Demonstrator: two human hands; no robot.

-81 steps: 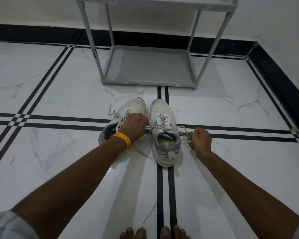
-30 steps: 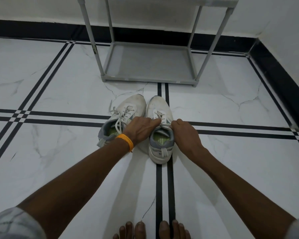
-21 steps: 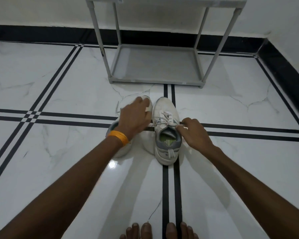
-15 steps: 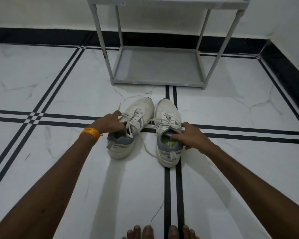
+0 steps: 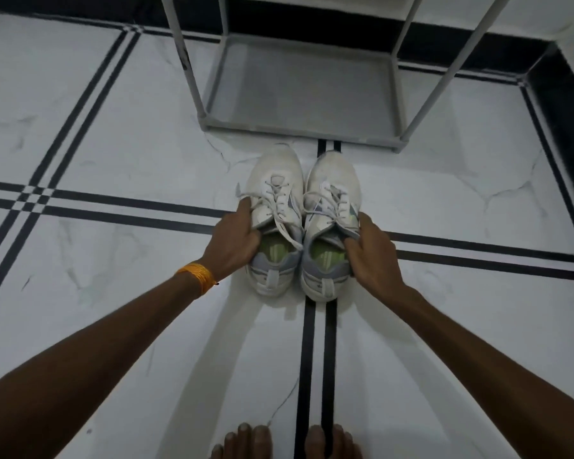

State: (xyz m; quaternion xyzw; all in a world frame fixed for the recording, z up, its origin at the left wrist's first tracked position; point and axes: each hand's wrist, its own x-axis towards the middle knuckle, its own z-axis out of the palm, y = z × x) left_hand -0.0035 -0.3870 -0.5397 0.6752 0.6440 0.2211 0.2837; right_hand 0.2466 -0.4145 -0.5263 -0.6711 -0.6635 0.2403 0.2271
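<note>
Left sneaker (image 5: 275,180) & right sneaker (image 5: 333,175), white w/ grey collars and green insoles, are set side by side on the marble floor (image 5: 130,154). Their sides are touching and the toes are pointed at the grey shoe rack (image 5: 299,131), just in front of its bottom shelf (image 5: 305,84).

Each is clamped at the collar. The left hand (image 5: 236,241) is curled over the outer edge of the left sneaker's opening. The right hand (image 5: 371,256) is curled likewise on the right sneaker's, w/ fingers tucked in beside the tongue. Whether the soles are lifted off the tile cannot be told.

Handling, as judged:
- **Weight:** light, one hand per shoe is enough.
- **Stiffness:** uppers look like soft mesh and would be crushed if squeezed mid-body. Soles & heel counters are prob. stiffer.
- **Hold:** best taken at the collar/heel, as is done now, or by the heel tab.
- **Surface:** not fragile, not slippery, since dry fabric gives enough friction.
- **Laces:** the laces (image 5: 332,202) lie loose w/ ends trailing, one draped across the left sneaker's opening. Snagging on the rack frame is to be watched for.
- **Balance:** a collar pinch lets the toe droop, so the toes should be kept level if the pair is slid onto the shelf.
</note>
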